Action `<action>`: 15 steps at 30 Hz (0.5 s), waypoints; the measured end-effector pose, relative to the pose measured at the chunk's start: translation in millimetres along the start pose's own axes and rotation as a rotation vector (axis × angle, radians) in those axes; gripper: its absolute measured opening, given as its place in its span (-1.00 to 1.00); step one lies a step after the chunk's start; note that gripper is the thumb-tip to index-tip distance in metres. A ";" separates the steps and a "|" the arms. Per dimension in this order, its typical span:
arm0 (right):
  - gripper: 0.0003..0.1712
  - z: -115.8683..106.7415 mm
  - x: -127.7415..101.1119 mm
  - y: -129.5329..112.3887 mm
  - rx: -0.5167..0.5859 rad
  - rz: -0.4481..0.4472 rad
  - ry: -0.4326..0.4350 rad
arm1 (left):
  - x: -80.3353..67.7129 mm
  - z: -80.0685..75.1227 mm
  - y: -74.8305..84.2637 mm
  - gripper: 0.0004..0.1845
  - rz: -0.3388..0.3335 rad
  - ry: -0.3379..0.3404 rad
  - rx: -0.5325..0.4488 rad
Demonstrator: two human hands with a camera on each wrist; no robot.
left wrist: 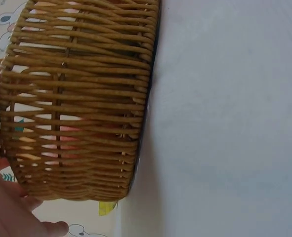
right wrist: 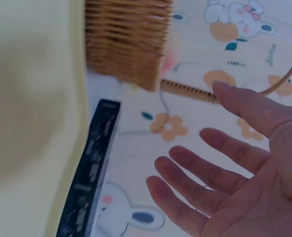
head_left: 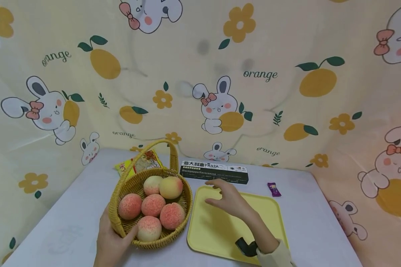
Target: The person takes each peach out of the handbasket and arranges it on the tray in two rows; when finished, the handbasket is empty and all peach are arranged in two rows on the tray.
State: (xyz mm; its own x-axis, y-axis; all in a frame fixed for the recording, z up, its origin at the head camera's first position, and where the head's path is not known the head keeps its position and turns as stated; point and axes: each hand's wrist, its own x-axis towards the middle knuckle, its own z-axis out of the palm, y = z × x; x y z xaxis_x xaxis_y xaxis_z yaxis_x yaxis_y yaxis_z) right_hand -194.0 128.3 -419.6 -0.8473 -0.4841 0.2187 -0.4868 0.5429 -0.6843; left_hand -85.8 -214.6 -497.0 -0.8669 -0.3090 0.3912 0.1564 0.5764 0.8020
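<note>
A wicker basket [head_left: 120,218] with a handle stands on the table and holds several peaches [head_left: 153,204]. My left hand [head_left: 111,241] grips its near rim, thumb hooked inside; the left wrist view shows the basket wall [left wrist: 76,98] up close. My right hand [head_left: 228,198] hovers open above the far left part of a yellow tray [head_left: 217,230], holding nothing. In the right wrist view its fingers [right wrist: 210,177] spread loosely, with the basket [right wrist: 126,39] and the tray [right wrist: 32,98] beyond.
A dark pasta box [head_left: 214,171] lies behind the tray, also in the right wrist view [right wrist: 89,173]. A yellow snack packet [head_left: 137,163] sits behind the basket. A small purple wrapped candy [head_left: 274,189] lies right of the box. A patterned cloth backdrop surrounds the table.
</note>
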 end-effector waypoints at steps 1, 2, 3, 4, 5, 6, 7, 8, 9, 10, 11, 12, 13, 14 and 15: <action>-0.45 0.4 4.5 -2.6 0.021 -0.012 -0.017 | 0.4 -0.6 -1.0 0.17 0.006 -0.013 -0.007; -0.46 1.2 8.8 -4.7 0.040 -0.024 -0.033 | 0.9 -1.2 -1.9 0.19 0.011 -0.027 -0.012; -0.46 2.0 12.9 -6.9 0.050 -0.034 -0.048 | 1.5 -1.7 -2.6 0.20 0.020 -0.039 -0.012; -0.45 2.9 16.7 -8.7 0.065 -0.039 -0.060 | 2.2 -2.1 -3.4 0.20 0.032 -0.050 -0.016; -0.45 4.2 20.2 -10.6 0.069 -0.045 -0.070 | 2.8 -2.6 -3.8 0.19 0.039 -0.060 -0.022; -0.45 5.5 23.3 -12.1 0.069 -0.049 -0.079 | 3.3 -2.9 -4.7 0.19 0.047 -0.071 -0.026; -0.45 6.7 26.2 -13.2 0.073 -0.052 -0.087 | 3.8 -3.0 -5.6 0.18 0.051 -0.083 -0.040; -0.44 8.0 28.8 -14.1 0.081 -0.053 -0.095 | 4.0 -3.5 -6.5 0.18 0.044 -0.095 -0.043; -0.44 9.3 31.0 -15.2 0.087 -0.053 -0.101 | 4.1 -4.0 -7.6 0.18 0.037 -0.109 -0.051; -0.43 10.4 33.1 -16.4 0.097 -0.055 -0.105 | 4.0 -4.5 -8.7 0.18 0.026 -0.124 -0.055; -0.43 11.5 35.1 -17.4 0.106 -0.056 -0.109 | 3.9 -5.1 -10.1 0.19 0.017 -0.139 -0.061; -0.43 12.5 36.9 -18.0 0.121 -0.056 -0.115 | 3.6 -5.7 -11.7 0.20 0.007 -0.154 -0.063; -0.43 13.5 38.5 -18.5 0.137 -0.058 -0.120 | 3.1 -6.4 -13.3 0.20 0.000 -0.167 -0.057; -0.42 14.5 40.1 -19.7 0.148 -0.057 -0.124 | 2.6 -7.2 -15.0 0.20 -0.002 -0.175 -0.045; -0.42 15.4 41.6 -20.8 0.157 -0.059 -0.128 | 2.0 -7.8 -16.8 0.19 -0.001 -0.183 -0.030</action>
State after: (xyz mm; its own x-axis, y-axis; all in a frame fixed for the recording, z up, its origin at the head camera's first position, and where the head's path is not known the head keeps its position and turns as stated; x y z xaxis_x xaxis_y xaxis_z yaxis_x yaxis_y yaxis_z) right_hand -215.8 86.3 -407.0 -0.7795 -0.6006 0.1779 -0.4870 0.4026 -0.7751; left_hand -86.4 -230.8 -506.2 -0.9382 -0.1652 0.3040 0.1672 0.5527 0.8164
